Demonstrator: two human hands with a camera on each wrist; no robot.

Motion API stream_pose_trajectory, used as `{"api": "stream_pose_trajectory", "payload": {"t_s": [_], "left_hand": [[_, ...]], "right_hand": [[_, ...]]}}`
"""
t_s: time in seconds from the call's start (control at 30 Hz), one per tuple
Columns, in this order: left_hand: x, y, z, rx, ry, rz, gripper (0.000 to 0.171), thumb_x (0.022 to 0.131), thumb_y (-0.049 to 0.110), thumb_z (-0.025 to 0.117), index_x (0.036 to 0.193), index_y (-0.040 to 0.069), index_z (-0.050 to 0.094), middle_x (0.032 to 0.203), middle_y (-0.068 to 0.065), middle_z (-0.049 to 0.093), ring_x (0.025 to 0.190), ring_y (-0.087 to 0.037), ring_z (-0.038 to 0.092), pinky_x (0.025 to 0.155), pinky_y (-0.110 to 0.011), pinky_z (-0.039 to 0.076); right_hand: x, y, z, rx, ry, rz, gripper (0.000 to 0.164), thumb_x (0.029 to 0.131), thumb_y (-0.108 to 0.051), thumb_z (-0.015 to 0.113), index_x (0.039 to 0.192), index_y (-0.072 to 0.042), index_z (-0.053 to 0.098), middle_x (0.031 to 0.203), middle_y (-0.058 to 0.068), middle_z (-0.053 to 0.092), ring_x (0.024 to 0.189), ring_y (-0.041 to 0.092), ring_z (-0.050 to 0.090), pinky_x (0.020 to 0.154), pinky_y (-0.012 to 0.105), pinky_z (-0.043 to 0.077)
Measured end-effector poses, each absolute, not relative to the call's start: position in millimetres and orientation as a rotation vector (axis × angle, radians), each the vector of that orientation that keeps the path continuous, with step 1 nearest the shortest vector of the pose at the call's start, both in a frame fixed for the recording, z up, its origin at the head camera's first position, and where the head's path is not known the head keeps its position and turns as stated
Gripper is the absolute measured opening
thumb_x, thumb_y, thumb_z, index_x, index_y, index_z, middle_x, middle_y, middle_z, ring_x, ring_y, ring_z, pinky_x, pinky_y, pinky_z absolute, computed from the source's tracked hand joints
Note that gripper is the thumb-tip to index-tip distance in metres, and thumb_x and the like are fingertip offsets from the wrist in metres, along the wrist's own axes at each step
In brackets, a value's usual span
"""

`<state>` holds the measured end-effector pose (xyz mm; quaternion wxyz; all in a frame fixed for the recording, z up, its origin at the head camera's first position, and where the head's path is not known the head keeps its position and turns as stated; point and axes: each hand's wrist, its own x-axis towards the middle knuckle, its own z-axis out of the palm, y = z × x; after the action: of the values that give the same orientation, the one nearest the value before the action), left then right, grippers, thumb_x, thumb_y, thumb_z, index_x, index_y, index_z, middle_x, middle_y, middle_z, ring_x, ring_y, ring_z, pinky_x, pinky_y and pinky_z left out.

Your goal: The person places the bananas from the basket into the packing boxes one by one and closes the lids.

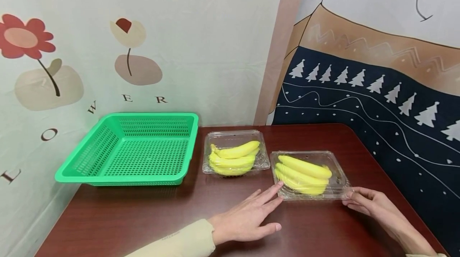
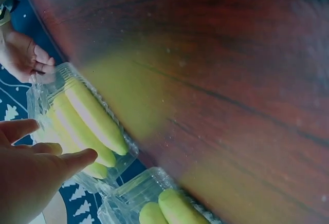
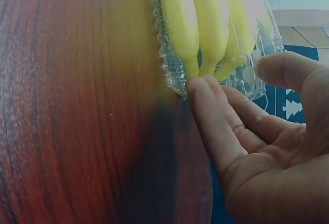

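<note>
A lidded clear plastic box of bananas sits on the right part of the table, with yellow bananas visible through it. At its near right corner my right hand grips the edge, thumb and fingers on either side in the right wrist view. My left hand is at the near left corner, its fingers spread and fairly straight, fingertips at the box edge. A second clear box, also holding bananas, stands just to the left and farther back.
A green plastic basket with perforated walls stands at the left of the dark reddish table. Behind the table hangs a pale flower-print cloth. A navy cloth with white trees borders the right edge.
</note>
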<state>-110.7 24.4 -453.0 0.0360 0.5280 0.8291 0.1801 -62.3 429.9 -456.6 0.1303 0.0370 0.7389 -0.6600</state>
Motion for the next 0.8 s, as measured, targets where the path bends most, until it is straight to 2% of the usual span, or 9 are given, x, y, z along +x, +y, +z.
{"api": "stream_pose_trajectory", "payload": {"t_s": [0.07,0.2,0.27,0.47,0.6,0.67,0.8], "left_hand": [[-111,25,-454,1.584,2.516,0.645,0.063,0.109,0.047,0.044,0.158,0.007,0.041,0.174,-0.002,0.005,0.156,-0.011,0.016,0.123,-0.043,0.028],[-111,26,-456,1.491,2.467,0.879,0.060,0.109,0.042,0.048,0.157,0.007,0.044,0.173,-0.001,0.014,0.152,-0.016,0.031,0.120,-0.035,0.034],[-111,27,-456,1.438,2.461,0.987,0.059,0.108,0.041,0.049,0.156,0.007,0.046,0.172,-0.001,0.019,0.150,-0.017,0.036,0.117,-0.034,0.037],[-109,34,-456,1.163,2.431,1.355,0.053,0.105,0.032,0.055,0.152,0.007,0.050,0.164,-0.003,0.038,0.145,-0.023,0.043,0.115,-0.043,0.041],[-108,39,-459,0.861,2.280,1.605,0.051,0.102,0.026,0.060,0.149,0.006,0.051,0.152,-0.007,0.051,0.132,-0.027,0.057,0.105,-0.035,0.050],[-108,42,-460,0.715,2.192,1.702,0.053,0.101,0.022,0.062,0.149,0.002,0.049,0.142,-0.010,0.057,0.121,-0.028,0.064,0.096,-0.031,0.055],[-109,51,-462,0.494,1.981,1.879,0.058,0.099,0.012,0.063,0.148,-0.010,0.042,0.120,-0.015,0.067,0.103,-0.030,0.071,0.087,-0.033,0.059]], "right_hand": [[-62,430,-458,0.088,2.122,-1.950,0.022,0.109,-0.006,0.050,0.119,-0.001,0.069,0.107,0.003,0.076,0.097,0.012,0.074,0.086,0.028,0.060],[-62,430,-459,0.083,2.107,-1.991,0.022,0.108,-0.003,0.050,0.114,-0.008,0.070,0.105,0.004,0.076,0.094,0.014,0.074,0.085,0.029,0.060],[-62,429,-459,0.087,2.120,-1.992,0.021,0.108,-0.002,0.051,0.113,-0.007,0.070,0.104,0.005,0.076,0.093,0.014,0.074,0.084,0.029,0.060],[-62,427,-457,0.138,2.141,-1.955,0.018,0.107,-0.002,0.053,0.115,0.001,0.068,0.102,0.008,0.076,0.091,0.014,0.074,0.083,0.030,0.061],[-62,427,-456,0.152,2.132,-1.936,0.017,0.106,-0.003,0.054,0.115,0.000,0.069,0.102,0.009,0.076,0.092,0.014,0.074,0.084,0.030,0.061],[-62,427,-455,0.146,2.128,-1.937,0.017,0.106,-0.003,0.055,0.115,0.000,0.068,0.102,0.009,0.076,0.092,0.015,0.074,0.084,0.031,0.061],[-62,427,-454,0.145,2.142,-1.919,0.017,0.106,-0.004,0.055,0.116,0.002,0.068,0.102,0.010,0.076,0.093,0.015,0.074,0.084,0.031,0.061]]}}
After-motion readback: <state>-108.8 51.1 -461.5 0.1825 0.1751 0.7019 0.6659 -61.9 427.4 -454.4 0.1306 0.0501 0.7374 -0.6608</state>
